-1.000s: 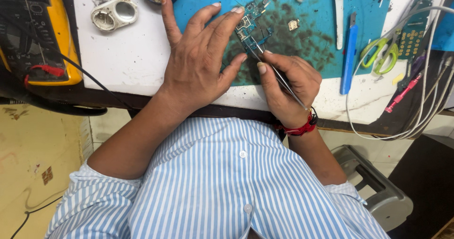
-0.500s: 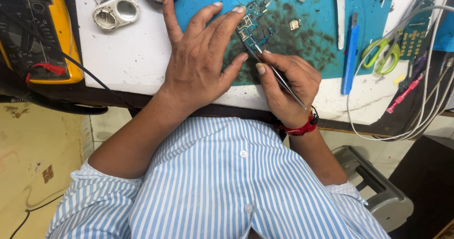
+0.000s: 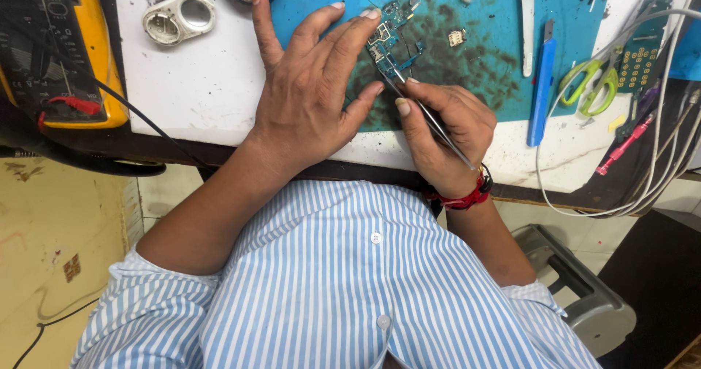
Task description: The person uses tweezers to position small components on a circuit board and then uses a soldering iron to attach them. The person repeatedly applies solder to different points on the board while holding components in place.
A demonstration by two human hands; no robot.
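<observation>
Left hand lies flat, fingers spread, fingertips pinning the small circuit board on the teal mat. Right hand pinches tweezers, tips at the board's near edge. Blue knife and green scissors lie right of it.

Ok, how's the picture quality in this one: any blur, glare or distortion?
Head view: evenly lit, soft shadows only. The left hand, right hand, tweezers and circuit board are sharp. Mild glare on the white cables; bench edge bends slightly from the wide lens.
</observation>
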